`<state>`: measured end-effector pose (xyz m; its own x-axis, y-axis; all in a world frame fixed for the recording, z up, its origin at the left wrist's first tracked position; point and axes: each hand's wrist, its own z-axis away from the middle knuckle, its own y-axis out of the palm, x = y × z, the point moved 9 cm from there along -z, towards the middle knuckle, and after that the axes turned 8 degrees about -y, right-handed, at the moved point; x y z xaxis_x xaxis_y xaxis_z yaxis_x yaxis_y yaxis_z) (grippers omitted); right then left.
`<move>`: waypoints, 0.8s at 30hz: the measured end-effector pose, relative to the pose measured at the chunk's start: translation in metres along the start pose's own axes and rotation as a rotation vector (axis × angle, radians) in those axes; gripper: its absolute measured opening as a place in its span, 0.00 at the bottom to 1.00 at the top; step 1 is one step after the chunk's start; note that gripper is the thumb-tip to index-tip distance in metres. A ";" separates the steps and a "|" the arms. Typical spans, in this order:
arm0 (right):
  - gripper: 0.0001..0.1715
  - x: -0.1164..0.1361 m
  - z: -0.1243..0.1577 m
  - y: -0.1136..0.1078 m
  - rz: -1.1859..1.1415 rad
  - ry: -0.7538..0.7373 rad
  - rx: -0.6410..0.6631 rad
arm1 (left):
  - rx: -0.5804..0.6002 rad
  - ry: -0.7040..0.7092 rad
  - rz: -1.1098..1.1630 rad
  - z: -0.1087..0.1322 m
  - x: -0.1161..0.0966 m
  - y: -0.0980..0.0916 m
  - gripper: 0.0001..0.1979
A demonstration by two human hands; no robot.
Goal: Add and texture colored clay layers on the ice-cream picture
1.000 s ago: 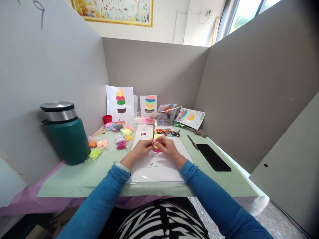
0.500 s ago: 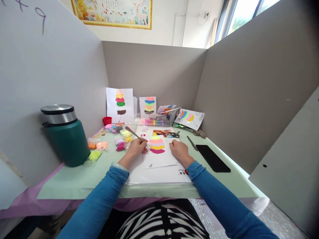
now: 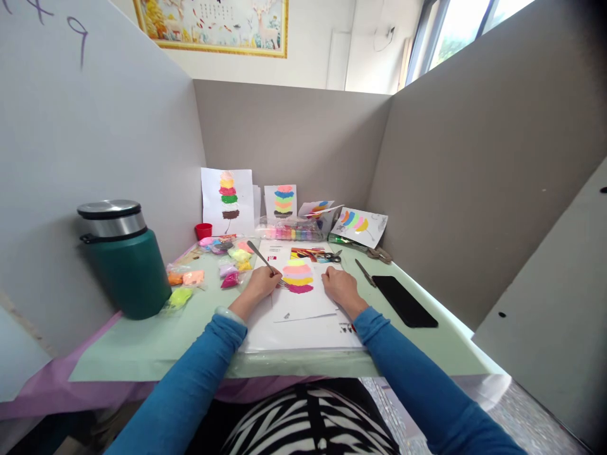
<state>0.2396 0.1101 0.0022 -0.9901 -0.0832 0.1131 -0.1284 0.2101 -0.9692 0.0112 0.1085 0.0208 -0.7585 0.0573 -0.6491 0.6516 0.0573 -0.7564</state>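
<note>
My left hand [image 3: 262, 282] is closed around a metal fork [image 3: 258, 253], its handle slanting up to the left and its tines at the left edge of the clay stripes [image 3: 298, 280]. These stripes run from yellow at the top through pink, lilac and yellow to magenta at the bottom. They lie on a sheet of white paper [image 3: 303, 332] marked with a thin grey line. On the paper's right side rests my right hand [image 3: 342, 287], fingers curled in; whether anything is inside them is hidden.
A green flask [image 3: 126, 272] stands at the left, near several bagged clay pieces [image 3: 230, 279]. Scissors [image 3: 332, 256] lie behind the paper. To the right are a knife-like tool [image 3: 365, 273] and a black phone-like slab [image 3: 403, 301]. Finished clay pictures [image 3: 227, 202] lean at the back.
The fork has shifted slightly right and down, its tines now by the lower yellow and magenta stripes. My left hand moved with it; the right hand stays nearly still.
</note>
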 end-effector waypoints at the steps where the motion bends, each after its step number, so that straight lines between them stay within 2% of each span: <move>1: 0.19 0.000 0.000 0.000 0.001 -0.002 -0.003 | 0.000 -0.014 -0.009 0.000 0.000 0.000 0.12; 15: 0.18 -0.002 0.000 0.001 -0.014 -0.005 -0.011 | -0.061 -0.135 -0.073 -0.002 0.010 -0.009 0.12; 20: 0.18 -0.002 0.001 0.001 -0.021 0.001 0.003 | -0.101 -0.140 0.000 -0.001 0.012 -0.016 0.11; 24: 0.19 -0.001 0.001 0.000 -0.013 0.004 0.010 | -0.090 -0.099 0.082 -0.002 0.007 -0.014 0.10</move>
<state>0.2405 0.1090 0.0021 -0.9885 -0.0823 0.1266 -0.1408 0.1996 -0.9697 -0.0035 0.1097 0.0267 -0.6964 -0.0327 -0.7169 0.7062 0.1461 -0.6927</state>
